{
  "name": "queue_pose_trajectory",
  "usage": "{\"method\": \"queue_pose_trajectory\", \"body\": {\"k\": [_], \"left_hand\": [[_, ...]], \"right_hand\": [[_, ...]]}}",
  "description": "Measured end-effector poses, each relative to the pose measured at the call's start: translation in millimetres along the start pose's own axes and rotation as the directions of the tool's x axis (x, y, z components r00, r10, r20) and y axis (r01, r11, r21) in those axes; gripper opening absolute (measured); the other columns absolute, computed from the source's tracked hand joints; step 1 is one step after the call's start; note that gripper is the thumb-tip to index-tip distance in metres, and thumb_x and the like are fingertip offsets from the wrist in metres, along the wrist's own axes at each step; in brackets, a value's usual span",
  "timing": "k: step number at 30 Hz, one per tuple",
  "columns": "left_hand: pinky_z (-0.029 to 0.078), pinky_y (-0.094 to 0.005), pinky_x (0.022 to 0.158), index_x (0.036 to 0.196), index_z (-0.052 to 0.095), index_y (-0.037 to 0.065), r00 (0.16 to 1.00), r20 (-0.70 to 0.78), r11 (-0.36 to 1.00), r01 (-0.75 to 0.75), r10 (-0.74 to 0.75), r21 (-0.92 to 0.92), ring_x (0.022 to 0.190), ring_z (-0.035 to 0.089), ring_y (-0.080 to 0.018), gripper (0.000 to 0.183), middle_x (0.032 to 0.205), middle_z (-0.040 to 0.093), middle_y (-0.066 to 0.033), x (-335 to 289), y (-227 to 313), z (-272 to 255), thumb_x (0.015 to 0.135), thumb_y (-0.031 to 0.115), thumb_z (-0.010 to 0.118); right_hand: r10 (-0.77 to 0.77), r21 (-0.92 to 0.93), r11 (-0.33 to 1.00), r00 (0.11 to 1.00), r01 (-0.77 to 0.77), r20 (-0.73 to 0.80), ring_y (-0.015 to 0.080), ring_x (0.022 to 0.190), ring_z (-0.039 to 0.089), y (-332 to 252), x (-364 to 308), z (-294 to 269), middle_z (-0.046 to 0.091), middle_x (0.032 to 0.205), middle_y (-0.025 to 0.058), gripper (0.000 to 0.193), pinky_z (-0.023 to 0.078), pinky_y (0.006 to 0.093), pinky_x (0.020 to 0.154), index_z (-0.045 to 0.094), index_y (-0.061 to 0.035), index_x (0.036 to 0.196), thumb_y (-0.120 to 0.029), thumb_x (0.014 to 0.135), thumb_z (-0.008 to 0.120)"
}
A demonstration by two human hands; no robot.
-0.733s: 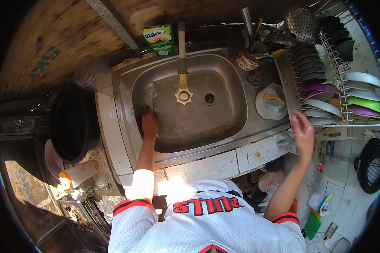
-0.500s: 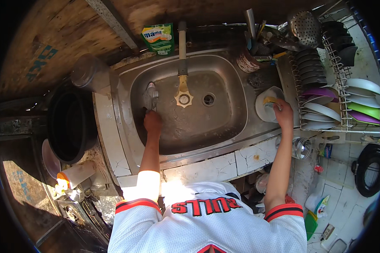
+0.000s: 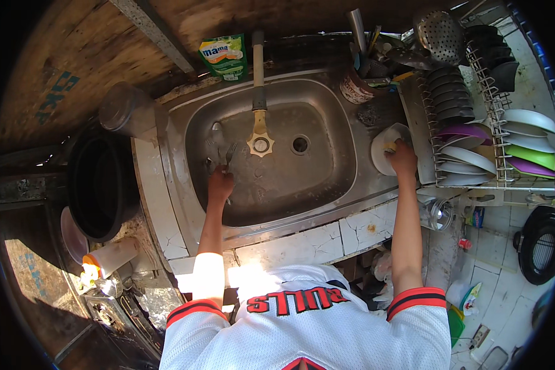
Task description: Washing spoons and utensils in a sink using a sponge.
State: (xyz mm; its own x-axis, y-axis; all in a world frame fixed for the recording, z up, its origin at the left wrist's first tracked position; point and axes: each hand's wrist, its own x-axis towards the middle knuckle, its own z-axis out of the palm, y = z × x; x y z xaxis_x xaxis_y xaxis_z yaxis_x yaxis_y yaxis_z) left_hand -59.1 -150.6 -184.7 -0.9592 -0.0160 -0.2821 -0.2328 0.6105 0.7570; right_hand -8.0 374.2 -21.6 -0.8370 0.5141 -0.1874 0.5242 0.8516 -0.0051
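Note:
My left hand (image 3: pixel 221 183) is over the left side of the steel sink (image 3: pixel 277 185), its fingers closed on a fork (image 3: pixel 230 153) whose tines point away from me. A spoon (image 3: pixel 217 128) lies on the sink floor beyond it, with what looks like another fork (image 3: pixel 212 148) just left of the held one. On the right drainboard stands a pale, angular bowl (image 3: pixel 380 161). My right hand (image 3: pixel 404 159) reaches into this bowl with its fingers closed on a yellowish sponge (image 3: pixel 389 147), mostly covered by the hand.
A tap (image 3: pixel 260 142) with a star-shaped knob juts over the sink, near the drain (image 3: pixel 300 145). A green soap pouch (image 3: pixel 225 58) stands behind. To the right are a utensil pot (image 3: pixel 355 89) and a dish rack (image 3: pixel 468 139) holding plates; a black tub (image 3: pixel 98 179) is at left.
My left hand has drawn the fork up and toward me, apart from the spoon. My right hand has moved left and down with the sponge inside the bowl. The whole view has shifted slightly.

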Motion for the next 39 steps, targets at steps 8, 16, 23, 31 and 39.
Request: {"method": "queue_pose_trajectory", "body": {"k": [8, 16, 23, 31, 39], "left_hand": [[0.024, -0.0249, 0.034, 0.12, 0.05, -0.001, 0.676, 0.718, 0.646, 0.624, -0.164, -0.44, 0.044, 0.044, -0.0104, 0.031, 0.073, 0.054, -0.0064, -79, 155, -6, 0.091, 0.006, 0.043], [0.022, -0.0203, 0.031, 0.127, 0.046, -0.002, 0.705, 0.709, 0.689, 0.508, 0.012, -0.517, 0.04, 0.041, -0.0081, 0.038, 0.08, 0.059, -0.0074, -103, 245, 9, 0.091, 0.006, 0.044], [0.022, -0.0196, 0.031, 0.128, 0.047, -0.001, 0.695, 0.719, 0.715, 0.498, 0.008, -0.49, 0.04, 0.038, -0.0065, 0.039, 0.082, 0.058, -0.0056, -117, 287, 4, 0.09, 0.009, 0.046], [0.02, -0.0201, 0.03, 0.115, 0.052, -0.002, 0.648, 0.762, 0.725, 0.535, -0.021, -0.434, 0.039, 0.035, -0.0049, 0.028, 0.08, 0.056, -0.0055, -111, 284, -15, 0.09, 0.009, 0.046], [0.022, -0.0194, 0.033, 0.102, 0.059, -0.002, 0.688, 0.724, 0.725, 0.518, -0.038, -0.454, 0.04, 0.036, -0.0046, 0.022, 0.07, 0.055, -0.0023, -115, 284, -16, 0.09, 0.014, 0.049]], "right_hand": [[0.124, 0.738, 0.667, 0.962, 0.101, -0.243, 0.0247, 0.087, 0.064, 7, -37, -32, 0.063, 0.1, 0.013, 0.035, 0.053, 0.0381, 0.072, 0.055, -0.0043, 0.114, -0.023, 0.086, 0.063], [-0.198, 0.962, -0.202, 0.97, -0.184, 0.144, 0.0111, 0.088, 0.062, -82, -94, -76, 0.06, 0.103, 0.0021, 0.043, 0.05, 0.0246, 0.074, 0.052, 0.0026, 0.119, -0.032, 0.093, 0.055], [-0.467, 0.465, 0.545, 0.714, 0.697, -0.522, 0.0262, 0.1, 0.059, -137, -121, -43, 0.061, 0.107, 0.0101, 0.034, 0.049, 0.0346, 0.083, 0.062, -0.0055, 0.11, -0.006, 0.076, 0.065], [-0.51, 0.379, 0.557, 0.664, 0.739, -0.547, 0.0276, 0.097, 0.057, -143, -114, -38, 0.06, 0.103, 0.0065, 0.04, 0.05, 0.0376, 0.08, 0.064, -0.0097, 0.098, 0.003, 0.06, 0.066], [-0.404, 0.346, 0.698, 0.743, 0.627, -0.533, 0.0281, 0.096, 0.058, -111, -81, -28, 0.06, 0.101, 0.0077, 0.037, 0.05, 0.0382, 0.078, 0.063, -0.0082, 0.096, 0.002, 0.061, 0.067]]}}
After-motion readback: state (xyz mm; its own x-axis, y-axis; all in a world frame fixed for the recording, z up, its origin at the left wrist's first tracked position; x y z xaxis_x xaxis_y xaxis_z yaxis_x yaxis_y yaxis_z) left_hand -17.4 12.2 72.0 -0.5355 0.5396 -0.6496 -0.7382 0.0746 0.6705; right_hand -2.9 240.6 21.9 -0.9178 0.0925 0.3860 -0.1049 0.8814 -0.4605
